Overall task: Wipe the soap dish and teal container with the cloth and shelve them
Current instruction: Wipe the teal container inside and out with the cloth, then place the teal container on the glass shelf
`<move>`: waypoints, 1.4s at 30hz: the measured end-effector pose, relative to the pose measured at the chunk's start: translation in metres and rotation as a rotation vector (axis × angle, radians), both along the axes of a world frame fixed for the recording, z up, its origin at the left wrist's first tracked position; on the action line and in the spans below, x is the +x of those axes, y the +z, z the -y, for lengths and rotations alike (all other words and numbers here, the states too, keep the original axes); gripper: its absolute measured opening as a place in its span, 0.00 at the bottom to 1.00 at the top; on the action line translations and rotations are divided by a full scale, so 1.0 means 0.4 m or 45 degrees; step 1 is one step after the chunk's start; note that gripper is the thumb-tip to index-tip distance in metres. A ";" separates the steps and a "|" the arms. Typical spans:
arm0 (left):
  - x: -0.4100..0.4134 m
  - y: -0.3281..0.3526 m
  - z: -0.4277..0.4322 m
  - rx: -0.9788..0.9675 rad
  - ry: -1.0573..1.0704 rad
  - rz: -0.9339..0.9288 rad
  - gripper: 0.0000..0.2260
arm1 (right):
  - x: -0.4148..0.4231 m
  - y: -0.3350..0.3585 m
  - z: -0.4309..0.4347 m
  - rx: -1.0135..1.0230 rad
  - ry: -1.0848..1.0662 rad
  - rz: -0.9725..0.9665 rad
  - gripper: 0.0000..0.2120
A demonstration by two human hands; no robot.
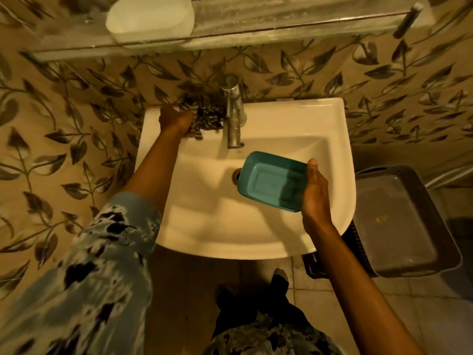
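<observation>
My right hand (315, 193) grips the right end of the teal container (268, 181), a shallow rectangular tub held open side up over the sink basin. At the back left rim of the sink, my left hand (175, 120) closes on the dark patterned cloth (208, 119), which lies bunched beside the tap. A white soap dish (151, 17) sits on the glass shelf (256, 34) above the sink, at its left part.
The white sink (294, 119) has a metal tap (234, 116) at the back centre and a drain under the container. A grey plastic tub (399, 224) stands on a dark basket to the right. Leaf-patterned tiles cover the wall.
</observation>
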State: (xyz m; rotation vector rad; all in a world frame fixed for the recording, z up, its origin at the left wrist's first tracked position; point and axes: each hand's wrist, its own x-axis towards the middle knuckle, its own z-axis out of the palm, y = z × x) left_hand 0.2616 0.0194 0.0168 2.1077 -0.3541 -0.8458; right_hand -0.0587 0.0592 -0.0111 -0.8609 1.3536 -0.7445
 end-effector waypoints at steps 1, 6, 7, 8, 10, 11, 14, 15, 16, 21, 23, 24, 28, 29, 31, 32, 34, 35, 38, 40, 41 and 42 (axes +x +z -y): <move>0.002 -0.006 -0.012 0.055 -0.029 0.114 0.30 | 0.010 0.008 0.001 0.014 0.017 0.012 0.25; -0.110 0.003 -0.136 -0.235 -0.367 0.192 0.13 | 0.052 0.064 0.014 0.076 0.067 0.063 0.23; -0.148 0.015 -0.178 -0.361 -0.484 0.154 0.14 | 0.057 0.079 0.021 0.109 0.070 0.089 0.22; -0.183 0.026 -0.215 -0.465 -0.617 0.144 0.16 | 0.061 0.097 0.031 0.148 0.080 0.126 0.21; -0.244 0.045 -0.272 -0.581 -0.844 0.108 0.21 | 0.060 0.132 0.054 0.212 0.108 0.215 0.22; -0.268 0.054 -0.295 -0.608 -0.920 0.096 0.24 | 0.056 0.149 0.064 0.227 0.120 0.237 0.22; -0.300 0.087 -0.322 -0.670 -0.958 0.218 0.30 | 0.043 0.199 0.091 0.236 0.151 0.248 0.19; -0.305 0.103 -0.323 -0.702 -0.920 0.280 0.31 | 0.040 0.216 0.098 0.238 0.179 0.249 0.19; -0.311 0.122 -0.322 -0.739 -0.879 0.322 0.31 | 0.036 0.233 0.102 0.241 0.222 0.250 0.19; -0.309 0.225 -0.296 -0.912 -0.790 0.424 0.20 | 0.039 0.330 0.102 0.149 0.427 0.257 0.20; -0.295 0.266 -0.283 -0.967 -0.730 0.402 0.13 | 0.037 0.373 0.101 0.067 0.453 0.283 0.22; -0.289 0.286 -0.276 -0.980 -0.698 0.387 0.11 | 0.033 0.392 0.103 0.024 0.480 0.291 0.23; -0.271 0.384 -0.257 -1.088 -0.617 0.426 0.10 | 0.001 0.474 0.110 -0.312 0.642 0.212 0.23; -0.268 0.405 -0.250 -1.118 -0.598 0.444 0.10 | -0.005 0.492 0.114 -0.411 0.640 0.194 0.26; -0.263 0.448 -0.239 -1.179 -0.565 0.490 0.10 | -0.005 0.532 0.121 -0.589 0.583 0.189 0.31; -0.260 0.468 -0.233 -1.200 -0.555 0.520 0.10 | -0.002 0.553 0.126 -0.671 0.565 0.185 0.33; -0.253 0.502 -0.212 -1.222 -0.551 0.547 0.10 | 0.009 0.590 0.142 -0.819 0.572 0.137 0.35; -0.249 0.516 -0.200 -1.224 -0.548 0.546 0.10 | 0.015 0.606 0.153 -0.876 0.583 0.093 0.36; -0.242 0.549 -0.157 -1.210 -0.522 0.541 0.07 | 0.033 0.641 0.191 -0.949 0.598 0.003 0.34; -0.238 0.566 -0.131 -1.203 -0.519 0.567 0.08 | 0.046 0.654 0.214 -0.977 0.564 -0.016 0.31; -0.238 0.574 -0.119 -1.193 -0.526 0.611 0.08 | 0.053 0.659 0.223 -1.000 0.543 -0.048 0.31; -0.238 0.579 -0.107 -1.173 -0.533 0.663 0.09 | 0.061 0.663 0.232 -1.026 0.530 -0.091 0.30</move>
